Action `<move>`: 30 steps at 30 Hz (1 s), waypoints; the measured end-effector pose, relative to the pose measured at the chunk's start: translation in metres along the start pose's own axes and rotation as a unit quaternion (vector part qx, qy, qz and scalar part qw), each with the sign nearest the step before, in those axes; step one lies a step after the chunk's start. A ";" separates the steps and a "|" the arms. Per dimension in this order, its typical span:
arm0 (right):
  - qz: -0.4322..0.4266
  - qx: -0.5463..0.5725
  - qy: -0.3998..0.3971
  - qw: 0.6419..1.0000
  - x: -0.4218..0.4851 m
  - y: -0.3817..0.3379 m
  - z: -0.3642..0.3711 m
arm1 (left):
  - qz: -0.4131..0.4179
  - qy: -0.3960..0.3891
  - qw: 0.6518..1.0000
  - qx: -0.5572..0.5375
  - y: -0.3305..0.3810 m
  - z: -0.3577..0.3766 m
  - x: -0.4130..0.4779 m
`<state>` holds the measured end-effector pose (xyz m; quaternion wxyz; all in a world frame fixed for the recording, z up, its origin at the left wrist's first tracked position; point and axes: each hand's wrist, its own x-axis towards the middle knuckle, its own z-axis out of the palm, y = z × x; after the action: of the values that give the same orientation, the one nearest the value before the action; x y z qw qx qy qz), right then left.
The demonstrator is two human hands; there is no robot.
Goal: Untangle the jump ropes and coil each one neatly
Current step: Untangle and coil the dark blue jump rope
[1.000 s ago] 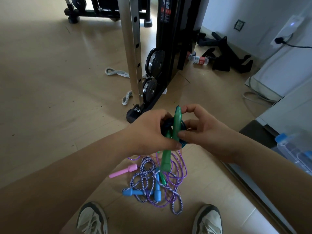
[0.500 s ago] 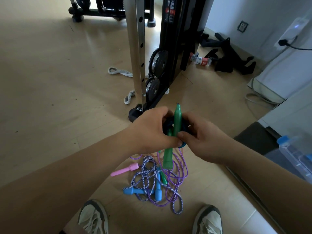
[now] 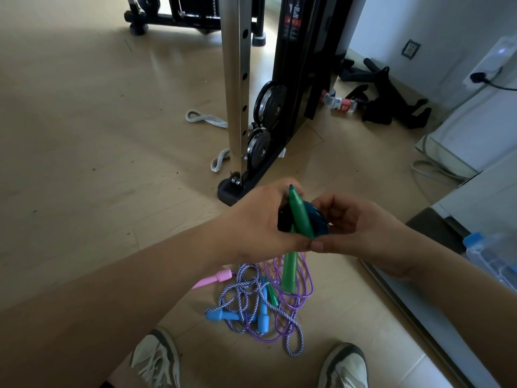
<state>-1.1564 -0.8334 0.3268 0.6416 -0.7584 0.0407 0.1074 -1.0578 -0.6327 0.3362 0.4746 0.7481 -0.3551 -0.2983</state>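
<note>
Jump ropes (image 3: 253,299) lie in a tangled heap on the wooden floor (image 3: 84,135), just ahead of the person's two shoes (image 3: 156,359). In the heap a blue-and-white striped rope (image 3: 237,292) and a thin purple rope (image 3: 306,281) loop over each other, with two light blue handles (image 3: 221,315), a pink handle (image 3: 215,277) and a small green handle (image 3: 273,294) among them. Above the heap, both hands hold a dark blue jump rope (image 3: 319,222) wound into a tight coil. The left hand (image 3: 260,219) has its grip curled round the coil from the left side, thumb pressed at the bottom edge. The right hand (image 3: 361,231) pinches the coil's right edge, its thumb tip touching the left thumb. The upper green handle (image 3: 300,214) of this rope lies slanted across the face of the coil with its tip pointing up, and the lower green handle (image 3: 289,268) hangs down below the hands. Beyond them stand a gym machine's steel post (image 3: 237,79) and black weight plates (image 3: 271,102), with a grey strap (image 3: 207,120) on the floor beside them.
</note>
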 end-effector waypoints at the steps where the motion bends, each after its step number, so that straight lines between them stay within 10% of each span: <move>1: 0.002 0.004 -0.002 1.000 -0.001 -0.001 -0.001 | 0.000 -0.009 1.000 -0.021 0.001 0.000 0.000; 14: 0.004 0.053 0.053 0.997 -0.007 -0.004 0.015 | 0.007 0.030 0.997 -0.071 -0.009 -0.002 0.000; 30: 0.118 0.022 0.120 0.985 0.003 -0.001 0.030 | 0.032 0.100 0.975 0.197 -0.006 0.015 -0.006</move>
<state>-1.1568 -0.8040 0.3231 0.6312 -0.7417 0.2089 0.0889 -1.0710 -0.6332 0.3256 0.3601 0.8410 -0.3820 -0.1307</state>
